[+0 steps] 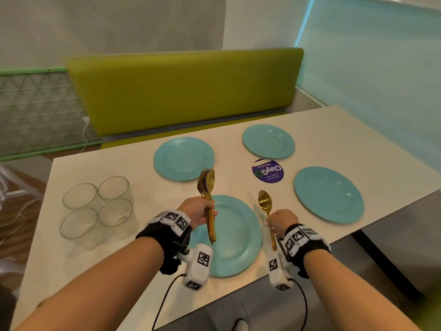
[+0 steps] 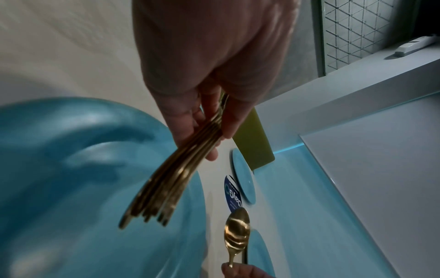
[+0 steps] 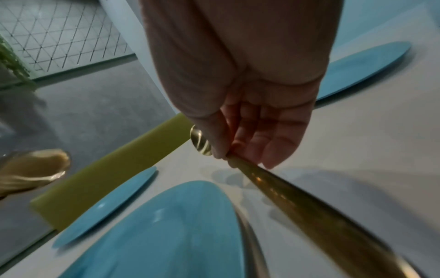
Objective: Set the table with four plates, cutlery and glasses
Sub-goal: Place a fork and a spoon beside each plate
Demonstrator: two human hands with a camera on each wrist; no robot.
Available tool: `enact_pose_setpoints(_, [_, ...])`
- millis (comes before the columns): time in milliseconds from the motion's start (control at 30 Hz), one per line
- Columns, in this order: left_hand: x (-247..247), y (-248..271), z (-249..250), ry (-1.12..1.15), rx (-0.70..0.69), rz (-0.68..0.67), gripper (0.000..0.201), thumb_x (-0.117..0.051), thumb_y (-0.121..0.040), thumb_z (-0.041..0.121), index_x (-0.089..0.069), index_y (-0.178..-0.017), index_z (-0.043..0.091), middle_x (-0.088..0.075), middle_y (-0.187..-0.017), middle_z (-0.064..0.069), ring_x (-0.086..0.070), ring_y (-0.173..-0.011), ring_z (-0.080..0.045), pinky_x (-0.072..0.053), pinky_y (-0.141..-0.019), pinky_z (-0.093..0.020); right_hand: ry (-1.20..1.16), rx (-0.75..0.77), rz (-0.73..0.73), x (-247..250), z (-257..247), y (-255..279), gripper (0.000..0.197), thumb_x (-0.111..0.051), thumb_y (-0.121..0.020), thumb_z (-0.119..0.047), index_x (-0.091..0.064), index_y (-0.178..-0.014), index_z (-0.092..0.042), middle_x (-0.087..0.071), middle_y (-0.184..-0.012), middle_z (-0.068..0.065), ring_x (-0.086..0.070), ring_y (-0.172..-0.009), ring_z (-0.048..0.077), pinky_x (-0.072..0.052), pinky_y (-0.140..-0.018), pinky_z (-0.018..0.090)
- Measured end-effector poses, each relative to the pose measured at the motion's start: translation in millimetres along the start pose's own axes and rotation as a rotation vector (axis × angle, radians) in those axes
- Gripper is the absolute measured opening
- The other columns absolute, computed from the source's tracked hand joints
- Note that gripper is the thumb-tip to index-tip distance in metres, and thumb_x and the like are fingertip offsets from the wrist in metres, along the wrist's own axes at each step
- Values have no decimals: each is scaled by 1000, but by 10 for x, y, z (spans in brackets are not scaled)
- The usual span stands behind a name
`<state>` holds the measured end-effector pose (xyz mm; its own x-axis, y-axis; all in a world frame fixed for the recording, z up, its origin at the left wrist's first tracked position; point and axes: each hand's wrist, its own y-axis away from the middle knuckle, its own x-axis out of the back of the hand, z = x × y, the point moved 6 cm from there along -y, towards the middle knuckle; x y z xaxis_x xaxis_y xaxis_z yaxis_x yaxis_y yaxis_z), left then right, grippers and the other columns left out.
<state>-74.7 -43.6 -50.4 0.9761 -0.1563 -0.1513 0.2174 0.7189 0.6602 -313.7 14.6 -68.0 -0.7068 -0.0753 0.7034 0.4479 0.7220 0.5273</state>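
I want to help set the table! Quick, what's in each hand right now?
Left hand: grips a bundle of gold cutlery.
Right hand: pinches one gold spoon by its handle.

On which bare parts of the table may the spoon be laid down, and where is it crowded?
Free: the strip between the near plate and the right near plate, under the spoon held by the right hand. Also the bare patch between the glasses and the near plate. Crowded: the left end of the table, where four glasses cluster, and the middle by the purple sticker.
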Motion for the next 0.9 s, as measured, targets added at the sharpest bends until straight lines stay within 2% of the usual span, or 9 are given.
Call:
enact_pose_setpoints(67, [-105, -93, 48, 2, 0, 19, 16, -48, -91, -3, -51, -79, 6, -51, -71, -7, -55, -63, -18, -52, -53, -24, 89, 15, -9, 23, -26, -119, 33, -47, -94, -17, -63, -119, -2, -64, -121, 16, -61, -112, 30, -51, -97, 37])
enact_pose_setpoints(167, [-247, -221, 117, 10, 1, 47, 16, -48, -89, -5, -53, -79, 6, -52, -74, -7, -57, -65, -17, -53, -51, -22, 213, 37, -33, 45, -90, -279, 36, -46, -96, -26, -64, -119, -5, -63, -125, 12, -59, -117, 27, -47, -101, 34])
enact_pose_setpoints(300, [-396, -364, 150, 24, 3, 92, 13, -50, -89, -5, -54, -83, 5, -53, -74, -8, -58, -65, -17, -54, -48, -21, 261, 71, -67, 55, -113, -447, 39, -47, -97, -31, -61, -124, -8, -60, -130, 9, -55, -122, 24, -43, -104, 30])
enact_pose_setpoints(500, [-519, -492, 132, 59, -1, 132, 13, -50, -88, -5, -54, -83, 6, -54, -72, -8, -59, -58, -15, -54, -46, -20, 394, 121, -116, -13, -75, -593, 38, -56, -91, -33, -64, -119, -8, -64, -124, 8, -58, -117, 24, -46, -100, 28])
enact_pose_setpoints(700, [-592, -504, 121, 48, 0, 104, 14, -50, -91, -4, -54, -84, 8, -55, -77, -7, -58, -67, -15, -55, -53, -20, 419, 153, -100, -58, -105, -633, 39, -62, -87, -37, -68, -112, -8, -67, -117, 7, -62, -112, 23, -48, -100, 30])
enact_pose_setpoints(900, [-563, -551, 135, 32, 0, 75, 11, -51, -92, -2, -54, -99, 6, -57, -79, -7, -59, -69, -13, -55, -54, -19, 347, 108, -60, -91, -57, -638, 36, -64, -85, -33, -70, -110, -7, -68, -116, 8, -61, -112, 24, -48, -98, 31])
